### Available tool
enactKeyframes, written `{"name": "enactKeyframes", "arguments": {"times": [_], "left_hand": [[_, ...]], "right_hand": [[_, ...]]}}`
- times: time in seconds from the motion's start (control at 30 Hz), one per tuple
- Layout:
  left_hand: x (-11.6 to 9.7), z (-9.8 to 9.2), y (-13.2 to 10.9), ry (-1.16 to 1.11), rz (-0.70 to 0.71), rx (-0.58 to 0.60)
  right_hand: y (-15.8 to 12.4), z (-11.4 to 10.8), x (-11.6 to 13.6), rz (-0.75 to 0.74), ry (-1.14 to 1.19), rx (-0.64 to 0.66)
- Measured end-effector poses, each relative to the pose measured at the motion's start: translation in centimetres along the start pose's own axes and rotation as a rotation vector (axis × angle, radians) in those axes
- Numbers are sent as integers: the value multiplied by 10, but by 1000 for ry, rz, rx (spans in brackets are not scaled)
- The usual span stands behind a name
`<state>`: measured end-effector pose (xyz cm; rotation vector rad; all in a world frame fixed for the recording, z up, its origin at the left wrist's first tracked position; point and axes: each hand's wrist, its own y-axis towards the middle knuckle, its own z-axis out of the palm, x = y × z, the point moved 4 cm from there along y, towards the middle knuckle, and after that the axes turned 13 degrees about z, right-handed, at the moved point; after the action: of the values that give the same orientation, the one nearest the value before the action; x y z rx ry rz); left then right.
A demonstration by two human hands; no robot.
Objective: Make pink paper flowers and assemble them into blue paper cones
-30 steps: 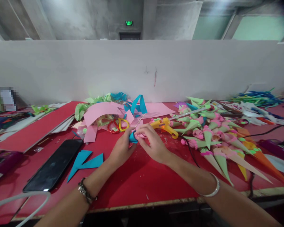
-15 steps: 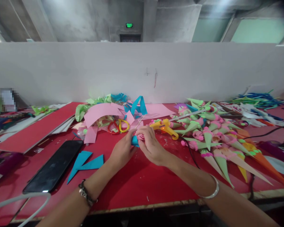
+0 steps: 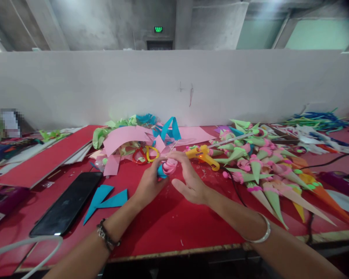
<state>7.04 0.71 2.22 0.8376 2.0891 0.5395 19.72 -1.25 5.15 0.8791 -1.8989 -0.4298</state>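
My left hand [image 3: 149, 184] is closed around a small paper flower [image 3: 170, 166], a pink rolled paper piece with blue paper [image 3: 161, 171] at its side. My right hand [image 3: 190, 180] is open beside it, thumb and fingers apart, its fingertips close to the pink part; whether they touch it I cannot tell. A yellow hot glue gun [image 3: 203, 155] with a small orange light lies just beyond my right hand. Scissors with red and yellow handles [image 3: 152, 154] lie behind my left hand. Cut blue paper pieces [image 3: 104, 199] rest left of my left forearm.
A black phone [image 3: 68, 203] lies at the left by a red board [image 3: 49, 157]. Pink paper sheets [image 3: 126, 139] and scraps are heaped at the back. Several paper cones with pink tops [image 3: 256, 166] cover the right side. A black cable [image 3: 237, 190] crosses the red table [image 3: 168, 228].
My right hand's thumb and fingers have spread away from the flower, so more of the pink roll shows. My left hand still holds it in nearly the same place.
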Motion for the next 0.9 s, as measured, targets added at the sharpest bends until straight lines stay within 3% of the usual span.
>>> {"name": "enactKeyframes", "arguments": {"times": [0.1,0.23,0.47,0.63,0.77,0.9], "left_hand": [[4,1,1,-128,-62,-68],[10,8,-1,-328,-111,-77],[1,11,-6,-346,-71,96],[3,14,-15,-310,-14,302],[7,15,-18,-394,23,329],[0,14,-14,-370,69,319]], "right_hand": [[0,-4,-2,20,-22,-63],[1,2,-4,80,-42,0],[1,15,4,135,40,151],[1,13,9,83,135,312],[4,8,6,50,199,404],[6,7,3,61,211,362]]}}
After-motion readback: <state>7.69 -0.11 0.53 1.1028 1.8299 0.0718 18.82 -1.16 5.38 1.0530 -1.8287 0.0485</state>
